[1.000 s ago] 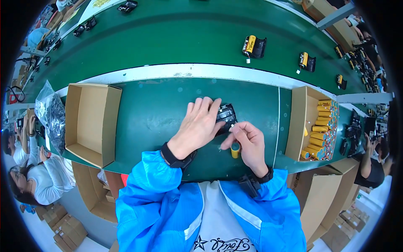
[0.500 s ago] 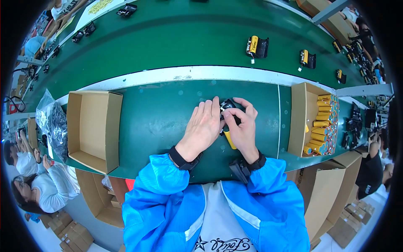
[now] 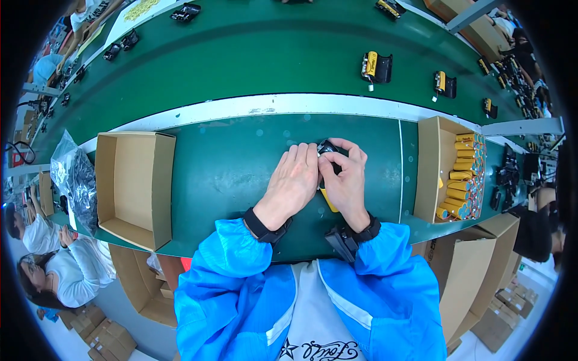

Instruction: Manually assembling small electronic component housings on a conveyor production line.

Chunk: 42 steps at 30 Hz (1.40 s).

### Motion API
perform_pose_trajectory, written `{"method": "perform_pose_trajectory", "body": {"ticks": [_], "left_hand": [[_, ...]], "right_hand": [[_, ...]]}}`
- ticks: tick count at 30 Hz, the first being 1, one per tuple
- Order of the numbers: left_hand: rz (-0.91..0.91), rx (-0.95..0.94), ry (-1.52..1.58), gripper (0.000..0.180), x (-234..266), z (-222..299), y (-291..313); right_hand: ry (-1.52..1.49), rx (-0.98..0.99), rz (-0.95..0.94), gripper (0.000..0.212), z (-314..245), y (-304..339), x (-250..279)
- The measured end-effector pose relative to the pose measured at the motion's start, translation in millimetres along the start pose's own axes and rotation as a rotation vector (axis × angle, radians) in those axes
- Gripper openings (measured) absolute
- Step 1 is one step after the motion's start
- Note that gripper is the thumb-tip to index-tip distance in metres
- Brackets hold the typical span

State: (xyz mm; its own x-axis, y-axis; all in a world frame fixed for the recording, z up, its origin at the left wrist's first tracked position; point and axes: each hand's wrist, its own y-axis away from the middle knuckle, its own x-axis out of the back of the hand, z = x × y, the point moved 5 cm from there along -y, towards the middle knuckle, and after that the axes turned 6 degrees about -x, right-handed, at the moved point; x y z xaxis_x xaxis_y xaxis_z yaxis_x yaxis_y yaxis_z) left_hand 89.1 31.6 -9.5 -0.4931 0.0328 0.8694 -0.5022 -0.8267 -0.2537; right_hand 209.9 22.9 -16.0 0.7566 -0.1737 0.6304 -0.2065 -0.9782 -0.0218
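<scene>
Between my hands, over the green table, is a small black plastic housing (image 3: pixel 327 147), mostly covered by my fingers. My left hand (image 3: pixel 292 180) steadies its left side, with fingers straight and close together; the thumb is mostly hidden. From the right, my right hand (image 3: pixel 344 180) is closed on the housing, thumb and index finger bent together over it. What the fingertips press on is too small to make out. A yellow cylindrical battery (image 3: pixel 330 201) shows below the housing, partly under my right hand. Black straps circle both my wrists.
On the left stands an open cardboard box (image 3: pixel 129 186) beside a clear plastic bag (image 3: pixel 73 180) of dark parts. To the right, another box (image 3: pixel 435 174) holds several yellow batteries (image 3: pixel 462 174). Beyond a white rail (image 3: pixel 265 105), battery-and-housing units (image 3: pixel 377 67) lie on a green surface.
My hands stay in place while the right fingers shift slightly and cover more of the housing and battery. Units beyond the rail have moved right, and another has appeared at the far upper right.
</scene>
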Motion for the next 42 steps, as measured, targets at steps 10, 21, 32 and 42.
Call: {"method": "perform_pose_trajectory", "body": {"ticks": [10, 21, 32, 42], "left_hand": [[0.034, 0.018, 0.092, 0.04, 1, -2, 0], [0.057, 0.163, 0.027, 0.051, -3, -3, 2], [0.029, 0.245, 0.018, 0.052, -10, 8, 0], [0.085, 0.221, -0.03, 0.049, -7, 4, 5]], "right_hand": [[-0.095, 0.0, -0.013, 0.015, 4, 0, 7], [0.193, -0.06, -0.329, 0.032, 13, 13, 53], [0.013, 0.129, -0.027, 0.039, -1, 9, 50], [-0.008, 0.2, -0.038, 0.045, -20, 5, 34]]}}
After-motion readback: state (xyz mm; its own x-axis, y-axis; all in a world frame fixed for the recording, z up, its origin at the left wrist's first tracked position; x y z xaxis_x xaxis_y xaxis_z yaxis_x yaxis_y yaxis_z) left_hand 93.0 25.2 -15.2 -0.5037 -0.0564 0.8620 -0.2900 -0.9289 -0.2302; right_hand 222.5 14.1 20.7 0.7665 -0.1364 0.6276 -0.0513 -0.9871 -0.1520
